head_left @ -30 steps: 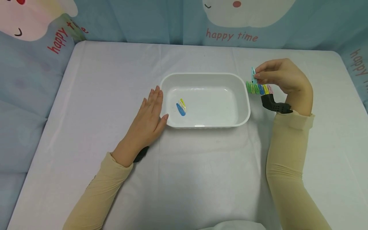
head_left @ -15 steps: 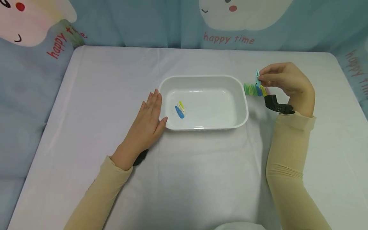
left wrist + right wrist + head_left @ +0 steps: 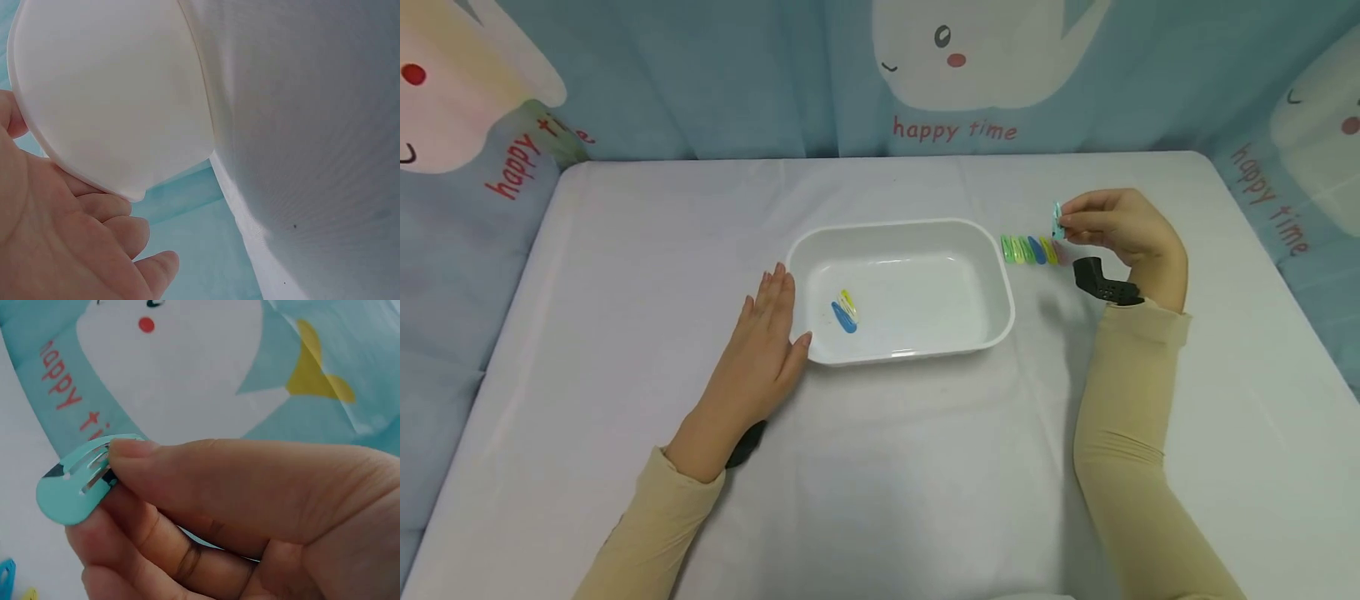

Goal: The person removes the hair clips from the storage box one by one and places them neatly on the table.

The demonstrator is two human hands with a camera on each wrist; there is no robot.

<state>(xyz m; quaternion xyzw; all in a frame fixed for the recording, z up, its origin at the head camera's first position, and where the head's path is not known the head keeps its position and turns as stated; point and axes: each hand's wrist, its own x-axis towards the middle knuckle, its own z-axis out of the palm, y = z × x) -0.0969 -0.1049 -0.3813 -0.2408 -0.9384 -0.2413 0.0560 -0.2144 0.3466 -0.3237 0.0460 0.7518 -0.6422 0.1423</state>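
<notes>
One teal clip [image 3: 1057,221] pinched in right grip [image 3: 1123,227], beside a clip row [image 3: 1026,250], left grip [image 3: 751,348] straight-fingered against left end of tray [image 3: 917,292]

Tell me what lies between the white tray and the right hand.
In the head view, a row of colored hair clips lies between the tray and the right hand, which pinches a turquoise clip.

Tray [image 3: 917,321] is on table [image 3: 910,467], two clips [image 3: 846,314] in its L part — clip row [image 3: 1032,250] just R of it; L hand [image 3: 748,350] at its L side — R hand [image 3: 1122,225] nr. row's R end.
</notes>
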